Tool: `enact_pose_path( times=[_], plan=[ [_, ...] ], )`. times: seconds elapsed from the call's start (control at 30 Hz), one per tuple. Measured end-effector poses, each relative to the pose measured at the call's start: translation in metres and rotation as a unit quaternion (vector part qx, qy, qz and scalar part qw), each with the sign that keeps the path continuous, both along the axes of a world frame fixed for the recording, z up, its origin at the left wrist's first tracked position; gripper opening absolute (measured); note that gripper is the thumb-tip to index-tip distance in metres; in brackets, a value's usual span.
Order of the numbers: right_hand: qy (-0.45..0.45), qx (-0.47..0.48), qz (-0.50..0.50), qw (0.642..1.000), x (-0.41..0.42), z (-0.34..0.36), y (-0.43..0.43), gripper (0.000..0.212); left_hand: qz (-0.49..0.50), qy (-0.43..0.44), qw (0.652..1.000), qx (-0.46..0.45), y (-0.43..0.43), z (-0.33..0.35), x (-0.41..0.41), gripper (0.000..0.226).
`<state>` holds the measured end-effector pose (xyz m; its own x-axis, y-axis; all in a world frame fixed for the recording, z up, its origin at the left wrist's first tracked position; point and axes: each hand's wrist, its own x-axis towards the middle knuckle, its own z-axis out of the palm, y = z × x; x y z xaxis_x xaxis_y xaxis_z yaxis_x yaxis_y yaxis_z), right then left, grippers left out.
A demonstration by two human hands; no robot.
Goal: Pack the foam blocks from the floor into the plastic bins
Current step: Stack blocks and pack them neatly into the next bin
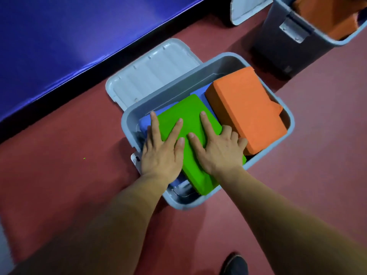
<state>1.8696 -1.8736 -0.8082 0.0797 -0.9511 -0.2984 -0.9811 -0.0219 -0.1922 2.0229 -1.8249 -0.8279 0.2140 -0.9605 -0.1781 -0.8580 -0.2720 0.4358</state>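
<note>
Green foam, matte and smooth with rounded corners: the green foam block (190, 120) lies tilted in the grey plastic bin (218, 62), directly under both palms. The left hand (160, 153) presses on it with fingers spread. The right hand (220, 153) lays thumb and forefinger straight on top while its other fingers curl over the block's edge. A blue block (145, 122) shows beneath the left fingertips. An orange block (244, 108) touches the right knuckles. Beyond the fingertips, a ribbed lid (151, 76) lies on the red floor (59, 175).
</note>
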Motion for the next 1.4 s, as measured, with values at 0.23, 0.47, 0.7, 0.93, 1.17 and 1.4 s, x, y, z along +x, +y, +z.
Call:
enact_pose_path(
  times=[0.23,0.47,0.7,0.93,1.17,1.4],
  plan=[
    [-0.039,0.014,0.019,0.999,0.0,0.0,0.0,0.069,0.087,-0.013,0.993,0.08,0.007,0.005,-0.012,0.052],
    [-0.12,-0.041,0.083,0.988,0.052,0.039,0.037,0.067,0.264,0.202,0.941,-0.066,0.061,0.04,0.0,0.054],
    [-0.191,-0.013,0.138,0.972,0.146,0.056,0.109,0.064,0.319,0.164,0.927,-0.109,0.139,0.061,0.096,0.055],
    [-0.186,0.045,0.183,0.964,0.199,-0.028,0.175,0.063,0.379,0.121,0.911,-0.11,0.212,-0.026,0.149,0.054],
    [-0.137,0.118,0.23,0.956,0.211,-0.181,0.186,0.063,0.4,0.127,0.906,-0.059,0.233,-0.179,0.162,0.055],
    [-0.119,0.103,0.265,0.951,0.225,-0.27,0.151,0.061,0.336,0.126,0.933,0.011,0.2,-0.27,0.191,0.058]
  ],
)
